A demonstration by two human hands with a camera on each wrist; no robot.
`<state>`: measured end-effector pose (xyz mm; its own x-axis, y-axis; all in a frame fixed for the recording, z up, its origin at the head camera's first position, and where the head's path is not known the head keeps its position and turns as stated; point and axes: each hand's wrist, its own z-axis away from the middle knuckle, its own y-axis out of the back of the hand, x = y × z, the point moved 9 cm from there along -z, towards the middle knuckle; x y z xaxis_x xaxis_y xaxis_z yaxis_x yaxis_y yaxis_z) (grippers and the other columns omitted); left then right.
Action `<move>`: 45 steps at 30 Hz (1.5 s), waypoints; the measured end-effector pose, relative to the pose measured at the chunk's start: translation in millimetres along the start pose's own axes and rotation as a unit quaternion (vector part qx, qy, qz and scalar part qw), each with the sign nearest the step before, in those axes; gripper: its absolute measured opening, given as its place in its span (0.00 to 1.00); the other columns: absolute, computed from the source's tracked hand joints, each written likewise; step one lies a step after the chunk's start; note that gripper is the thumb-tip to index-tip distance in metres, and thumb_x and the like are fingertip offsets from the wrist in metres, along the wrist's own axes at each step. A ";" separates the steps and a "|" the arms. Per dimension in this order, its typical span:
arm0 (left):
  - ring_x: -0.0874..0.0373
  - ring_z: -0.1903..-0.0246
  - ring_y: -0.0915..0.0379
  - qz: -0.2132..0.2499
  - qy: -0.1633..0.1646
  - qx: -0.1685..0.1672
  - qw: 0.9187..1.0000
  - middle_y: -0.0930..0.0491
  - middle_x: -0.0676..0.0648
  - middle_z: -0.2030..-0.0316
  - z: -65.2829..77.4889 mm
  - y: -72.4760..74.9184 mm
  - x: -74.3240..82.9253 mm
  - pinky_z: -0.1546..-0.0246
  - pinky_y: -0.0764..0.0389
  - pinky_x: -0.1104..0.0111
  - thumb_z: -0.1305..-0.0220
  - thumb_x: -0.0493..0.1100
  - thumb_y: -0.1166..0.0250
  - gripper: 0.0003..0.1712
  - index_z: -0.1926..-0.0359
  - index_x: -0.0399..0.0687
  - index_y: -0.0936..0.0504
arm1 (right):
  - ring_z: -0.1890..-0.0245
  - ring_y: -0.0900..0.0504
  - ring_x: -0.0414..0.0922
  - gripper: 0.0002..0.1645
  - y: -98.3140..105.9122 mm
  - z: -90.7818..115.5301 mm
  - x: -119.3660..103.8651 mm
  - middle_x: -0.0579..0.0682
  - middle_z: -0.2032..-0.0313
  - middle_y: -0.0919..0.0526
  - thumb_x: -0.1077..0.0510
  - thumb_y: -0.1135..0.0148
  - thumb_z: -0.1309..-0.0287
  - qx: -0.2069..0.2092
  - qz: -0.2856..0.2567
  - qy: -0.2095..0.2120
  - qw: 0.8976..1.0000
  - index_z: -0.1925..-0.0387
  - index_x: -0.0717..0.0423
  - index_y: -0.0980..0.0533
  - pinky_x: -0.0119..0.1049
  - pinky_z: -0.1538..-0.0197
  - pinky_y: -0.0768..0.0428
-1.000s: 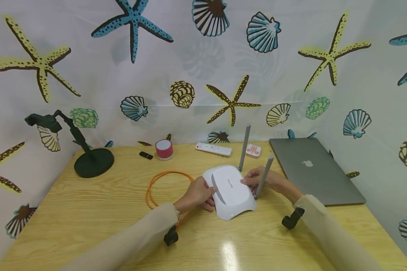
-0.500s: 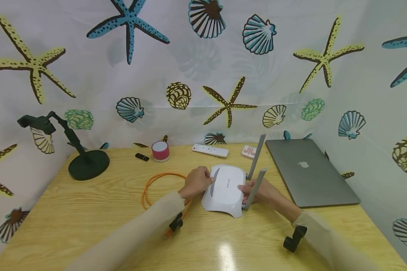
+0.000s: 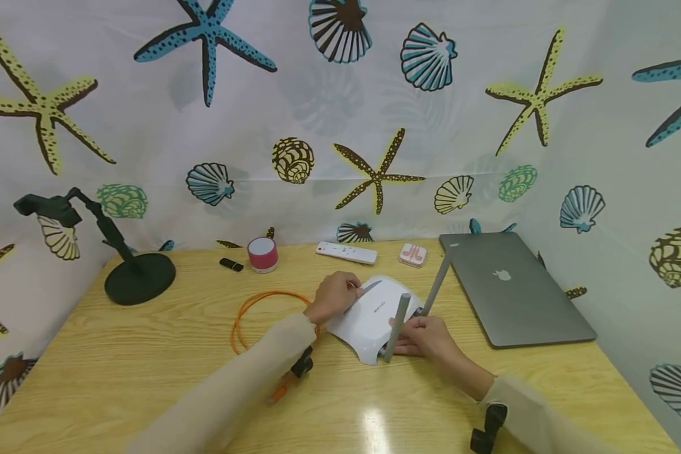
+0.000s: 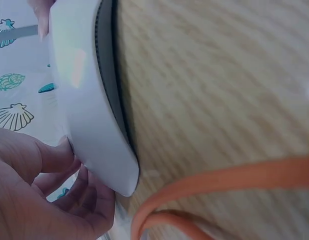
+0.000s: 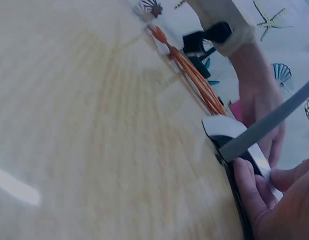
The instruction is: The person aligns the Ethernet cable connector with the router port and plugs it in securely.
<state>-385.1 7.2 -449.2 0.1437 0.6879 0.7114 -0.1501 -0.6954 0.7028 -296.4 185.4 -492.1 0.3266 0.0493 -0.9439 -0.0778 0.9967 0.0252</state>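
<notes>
White router [image 3: 369, 315]: lies between both hands, left of the closed laptop [image 3: 522, 296]; rests on, or just over, the wooden table [image 3: 147, 372], cannot tell which. Grey antennas [image 3: 397, 328]: two, both raised, at the edge toward the right hand [image 3: 428, 337].

Progress, by judgement: handling under way, unfinished. Done: router taken up in a two-handed hold, antennas attached and raised. Left: release by either hand. Orange cable [image 3: 272, 292]: lies looped beside the router, partly hidden by the left sleeve [image 3: 267, 353]; no join to the router visible.

Left hand [image 3: 336, 293]: pinches the router's far-left edge, thumb pressed to the casing, other fingers bent, gap barely wider than the edge. Right hand: grips the antenna edge between the two antenna bases, thumb on the casing, fingers curled against the dark rear; exact fingertip placement underneath, cannot tell.
</notes>
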 end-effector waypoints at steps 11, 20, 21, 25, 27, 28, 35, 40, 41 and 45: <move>0.53 0.53 0.19 0.008 -0.047 -0.053 0.997 0.13 0.46 0.55 -14.2 -11.4 7.1 0.53 0.20 0.63 0.33 0.43 0.37 0.10 0.55 0.46 0.12 | 0.61 0.11 0.49 0.17 -32.0 25.0 11.0 0.58 0.66 0.12 0.60 0.40 0.34 -0.027 -0.102 -0.017 0.994 0.58 0.75 0.29 0.41 0.50 0.15; 0.55 0.52 0.22 0.020 -0.058 -0.091 0.994 0.14 0.49 0.53 -27.0 -22.6 7.4 0.50 0.23 0.64 0.31 0.44 0.38 0.11 0.54 0.50 0.13 | 0.56 0.12 0.51 0.22 -45.0 27.2 16.2 0.60 0.61 0.13 0.57 0.46 0.30 -0.018 -0.137 -0.026 0.990 0.50 0.77 0.31 0.41 0.47 0.17; 0.56 0.53 0.22 0.021 -0.064 -0.091 0.994 0.14 0.49 0.53 -27.8 -22.6 7.3 0.51 0.23 0.64 0.31 0.43 0.39 0.11 0.54 0.50 0.13 | 0.55 0.12 0.51 0.22 -46.8 27.0 16.1 0.61 0.59 0.13 0.57 0.47 0.29 -0.021 -0.142 -0.022 0.989 0.49 0.77 0.32 0.41 0.46 0.17; 0.55 0.54 0.22 0.028 -0.096 -0.090 0.991 0.14 0.48 0.52 -30.6 -23.5 10.2 0.51 0.24 0.64 0.30 0.39 0.42 0.12 0.53 0.48 0.13 | 0.52 0.13 0.52 0.22 -54.1 25.2 15.7 0.63 0.56 0.14 0.58 0.51 0.27 -0.033 -0.173 -0.011 0.984 0.47 0.76 0.35 0.41 0.44 0.18; 0.54 0.53 0.22 0.034 -0.113 -0.091 0.989 0.14 0.47 0.52 -32.0 -24.3 12.5 0.50 0.24 0.63 0.30 0.37 0.43 0.13 0.53 0.47 0.13 | 0.52 0.14 0.52 0.22 -57.1 24.2 15.3 0.65 0.55 0.15 0.57 0.53 0.26 -0.039 -0.184 -0.002 0.982 0.46 0.77 0.36 0.41 0.44 0.19; 0.53 0.53 0.22 0.036 -0.121 -0.092 0.988 0.15 0.47 0.51 -32.7 -24.8 13.4 0.49 0.24 0.62 0.29 0.36 0.44 0.13 0.53 0.46 0.13 | 0.52 0.14 0.52 0.23 -58.2 23.6 14.8 0.65 0.54 0.15 0.57 0.54 0.25 -0.040 -0.188 0.001 0.981 0.45 0.77 0.37 0.41 0.43 0.19; 0.50 0.46 0.23 0.063 -0.164 -0.084 0.981 0.17 0.43 0.48 -30.7 -18.1 12.5 0.42 0.24 0.57 0.29 0.33 0.46 0.15 0.48 0.41 0.17 | 0.50 0.15 0.54 0.22 -62.6 25.2 13.0 0.64 0.54 0.16 0.62 0.54 0.27 -0.116 -0.156 -0.029 0.980 0.43 0.80 0.36 0.43 0.41 0.20; 0.49 0.43 0.26 0.070 -0.152 -0.075 0.983 0.20 0.44 0.43 -21.5 1.6 6.3 0.41 0.24 0.54 0.27 0.34 0.47 0.17 0.41 0.42 0.22 | 0.54 0.13 0.50 0.21 -59.0 39.7 12.8 0.59 0.58 0.14 0.60 0.48 0.29 -0.290 -0.025 -0.066 0.954 0.46 0.76 0.29 0.44 0.45 0.17; 0.49 0.42 0.26 0.068 -0.148 -0.076 0.984 0.21 0.44 0.42 -19.2 6.9 4.9 0.41 0.24 0.54 0.27 0.35 0.47 0.17 0.41 0.42 0.22 | 0.55 0.13 0.49 0.21 -56.0 43.8 10.3 0.59 0.58 0.14 0.58 0.47 0.29 -0.327 0.016 -0.059 0.943 0.47 0.75 0.28 0.43 0.47 0.16; 0.50 0.44 0.24 0.046 -0.140 -0.072 0.986 0.20 0.47 0.43 -7.1 31.1 -1.6 0.43 0.22 0.54 0.26 0.37 0.48 0.17 0.42 0.45 0.21 | 0.59 0.15 0.41 0.18 -33.0 59.0 -15.9 0.60 0.57 0.15 0.55 0.45 0.30 -0.434 0.223 0.036 0.872 0.50 0.68 0.24 0.36 0.52 0.15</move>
<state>-397.0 -14.1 -428.5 0.3849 0.5254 0.7589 -0.3095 -0.7011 0.6424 -243.4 155.6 -458.5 0.0238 0.3838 -0.9231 -0.8760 0.4530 0.1657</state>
